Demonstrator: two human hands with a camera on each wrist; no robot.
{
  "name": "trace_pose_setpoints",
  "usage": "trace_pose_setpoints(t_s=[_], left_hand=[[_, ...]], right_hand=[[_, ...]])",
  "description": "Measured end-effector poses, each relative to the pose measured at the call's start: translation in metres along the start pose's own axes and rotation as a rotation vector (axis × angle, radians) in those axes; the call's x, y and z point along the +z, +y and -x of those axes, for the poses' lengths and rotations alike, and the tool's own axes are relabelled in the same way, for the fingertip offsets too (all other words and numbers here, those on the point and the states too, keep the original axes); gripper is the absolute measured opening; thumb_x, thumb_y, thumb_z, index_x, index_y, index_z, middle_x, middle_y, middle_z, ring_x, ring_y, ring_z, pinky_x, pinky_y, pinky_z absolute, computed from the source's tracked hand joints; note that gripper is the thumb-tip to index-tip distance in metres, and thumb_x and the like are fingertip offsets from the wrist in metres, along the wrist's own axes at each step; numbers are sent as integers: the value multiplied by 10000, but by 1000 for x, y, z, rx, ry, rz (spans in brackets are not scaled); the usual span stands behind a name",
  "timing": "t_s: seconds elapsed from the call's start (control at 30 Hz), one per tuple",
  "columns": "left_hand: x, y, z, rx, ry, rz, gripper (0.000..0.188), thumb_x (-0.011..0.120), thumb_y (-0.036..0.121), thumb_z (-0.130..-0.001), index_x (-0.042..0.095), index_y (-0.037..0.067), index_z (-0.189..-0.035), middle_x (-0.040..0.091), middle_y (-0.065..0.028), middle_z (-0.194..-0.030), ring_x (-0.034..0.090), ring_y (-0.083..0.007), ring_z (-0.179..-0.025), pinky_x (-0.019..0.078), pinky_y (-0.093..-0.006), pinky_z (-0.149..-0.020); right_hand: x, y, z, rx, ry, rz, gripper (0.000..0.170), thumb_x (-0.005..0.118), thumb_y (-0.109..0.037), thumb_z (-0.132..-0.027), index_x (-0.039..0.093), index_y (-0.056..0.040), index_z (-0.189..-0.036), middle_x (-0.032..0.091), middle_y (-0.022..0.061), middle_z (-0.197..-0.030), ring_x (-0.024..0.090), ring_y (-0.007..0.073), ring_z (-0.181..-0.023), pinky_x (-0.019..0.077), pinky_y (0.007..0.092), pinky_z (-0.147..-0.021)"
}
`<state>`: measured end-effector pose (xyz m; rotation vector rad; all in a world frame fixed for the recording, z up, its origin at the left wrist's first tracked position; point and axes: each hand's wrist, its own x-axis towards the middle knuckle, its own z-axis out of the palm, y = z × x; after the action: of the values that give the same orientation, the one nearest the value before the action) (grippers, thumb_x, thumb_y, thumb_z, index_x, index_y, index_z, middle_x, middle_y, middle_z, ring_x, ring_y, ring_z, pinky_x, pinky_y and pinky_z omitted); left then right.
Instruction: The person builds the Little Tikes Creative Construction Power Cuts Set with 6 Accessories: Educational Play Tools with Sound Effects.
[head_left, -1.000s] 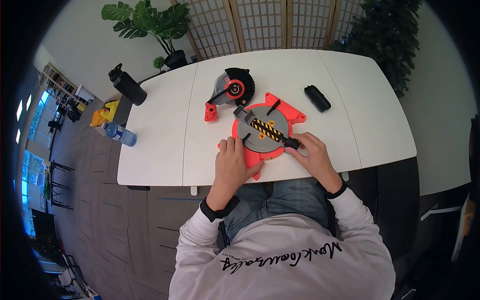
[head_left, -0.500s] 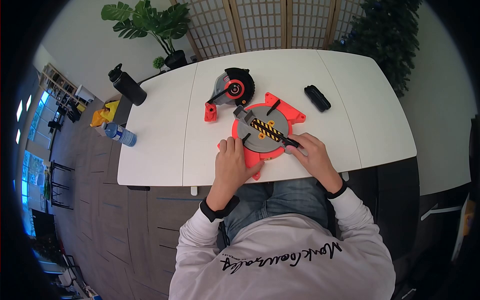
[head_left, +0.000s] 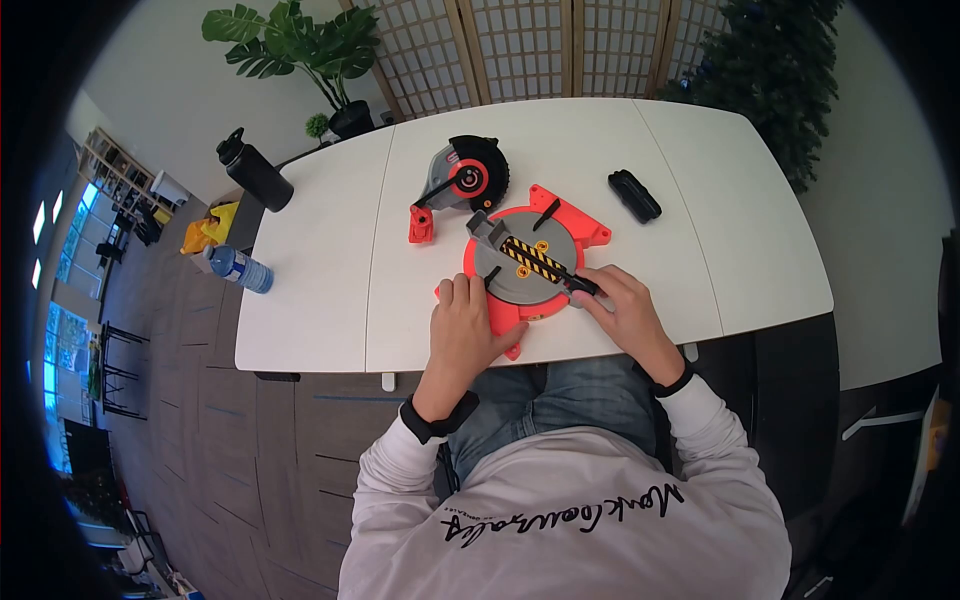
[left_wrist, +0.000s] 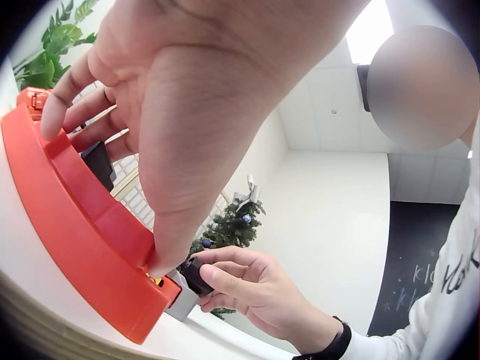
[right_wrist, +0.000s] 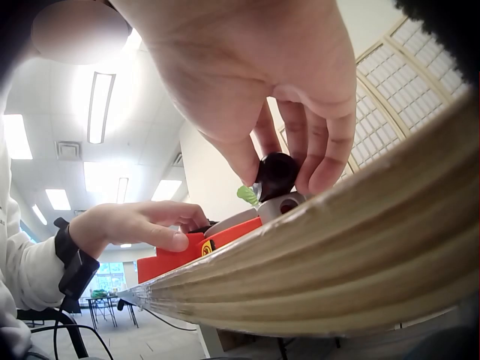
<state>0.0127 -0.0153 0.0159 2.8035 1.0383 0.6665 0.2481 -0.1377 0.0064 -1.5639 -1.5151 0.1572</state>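
Observation:
A toy miter saw base [head_left: 597,232], red with a round grey turntable [head_left: 516,288], lies on the table in the head view. A yellow-and-black striped strip [head_left: 533,258] crosses the turntable toward a black knob [right_wrist: 277,177] at its near right edge. My right hand [head_left: 627,308] pinches that knob between thumb and fingers. With my left hand [head_left: 462,325] I grip the base's red left wing, thumb on the near side and fingertips over the far side. Behind the base lies the toy saw head [head_left: 469,178], with a black toothed blade and a red foot.
A black case-like object [head_left: 635,197] lies on the white table [head_left: 310,320] at the back right. A black flask [head_left: 257,175] and a plastic water bottle [head_left: 240,269] are by the left edge. Beyond the back edge stand a potted plant [head_left: 352,118] and a lattice screen [head_left: 525,60].
The black knob has turned or tipped slightly under my right fingers since the first frame. My left hand, the base and the saw head stay where they were.

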Motion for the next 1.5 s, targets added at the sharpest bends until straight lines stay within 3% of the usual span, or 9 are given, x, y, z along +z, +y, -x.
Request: trace_pose_setpoints(t_s=[0.33,0.43,0.73,1.0,1.1,1.2,1.5], left_hand=[[1,0,1,10,11,0,789,914,489,-707,564,-84,-1122,570,-207,-1032,537,-369,-967,520,-445,-808],[1,0,1,11,17,4,789,913,489,-708,562,-85,-1121,563,-207,-1025,533,-373,-960,516,-449,-802],[4,-2,2,33,52,12,773,904,474,-716,563,-81,-1133,556,-203,-1025,524,-375,-951,507,-451,-794],[5,-2,2,35,74,37,763,891,467,-725,560,-81,-1139,555,-202,-1025,519,-371,-946,502,-452,-796],[6,-3,2,34,66,-11,738,873,483,-720,565,-57,-1118,567,-188,-1050,547,-349,-991,555,-416,-734],[4,-2,1,32,53,26,770,888,487,-723,559,-84,-1121,555,-204,-1016,520,-369,-944,502,-448,-789],[4,-1,0,4,30,24,760,891,493,-719,562,-79,-1098,556,-205,-1013,525,-372,-946,506,-451,-788]], right_hand=[[0,-1,0,-11,-4,-8,341,807,-124,-925,714,8,-1225,718,143,-998,710,251,-800,577,326,-728],[-2,-6,-1,30,-25,7,309,795,-133,-934,709,2,-1198,720,149,-1000,744,293,-813,588,362,-739],[1,-1,0,36,-38,15,330,786,-127,-942,672,2,-1223,698,153,-1046,750,299,-845,599,362,-729],[8,7,3,66,-21,-40,355,787,-138,-946,655,-4,-1247,679,146,-1089,715,254,-826,584,332,-717],[9,10,3,59,-19,-43,369,791,-143,-943,655,-4,-1256,683,141,-1076,711,250,-816,582,331,-715],[8,9,2,48,-2,-45,384,796,-147,-941,655,-6,-1269,689,140,-1050,711,255,-812,582,337,-714],[0,4,0,48,-50,-10,328,788,-131,-948,714,-4,-1241,697,151,-1023,715,281,-821,588,367,-731]])
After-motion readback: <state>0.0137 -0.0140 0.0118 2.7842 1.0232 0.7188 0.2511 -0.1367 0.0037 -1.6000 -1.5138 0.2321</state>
